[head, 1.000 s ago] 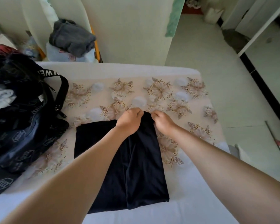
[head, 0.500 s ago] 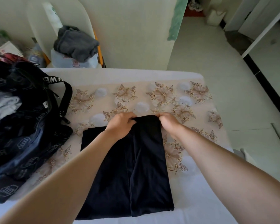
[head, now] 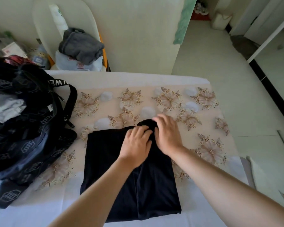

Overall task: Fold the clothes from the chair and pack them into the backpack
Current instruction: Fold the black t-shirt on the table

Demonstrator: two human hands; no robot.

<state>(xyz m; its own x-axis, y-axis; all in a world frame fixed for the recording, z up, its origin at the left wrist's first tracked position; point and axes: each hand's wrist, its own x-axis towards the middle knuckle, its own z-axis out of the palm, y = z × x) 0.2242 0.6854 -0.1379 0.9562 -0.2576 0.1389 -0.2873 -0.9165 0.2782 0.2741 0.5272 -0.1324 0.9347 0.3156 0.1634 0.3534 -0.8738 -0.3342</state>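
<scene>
Hands meet at the far end of the black garment, which lies flat on the table, folded into a long panel that runs from the middle of the flowered tablecloth down to the near edge. A second layer is doubled over its right half, with a lengthwise crease showing down the cloth.

The left hand sits palm down on the garment's far end, and its fingers are curled, digging into the fabric and gathering it. Right beside it, the right hand arches over a raised hump of black cloth at the far right corner of the garment. Its fingertips are smeared with blur, so I cannot tell whether it pinches the hump or only presses on it. The two hands are almost touching, and nearly all of the garment trails back from them towards the near edge, under both forearms.

Over at the left edge of the table stands the black backpack, mouth open, strap looping out onto the tablecloth, just beside the garment's left side but apart from it. Pale folded clothes show inside it.

Beyond the far edge, the white chair carries a crumpled grey garment on top of a light-coloured one.
</scene>
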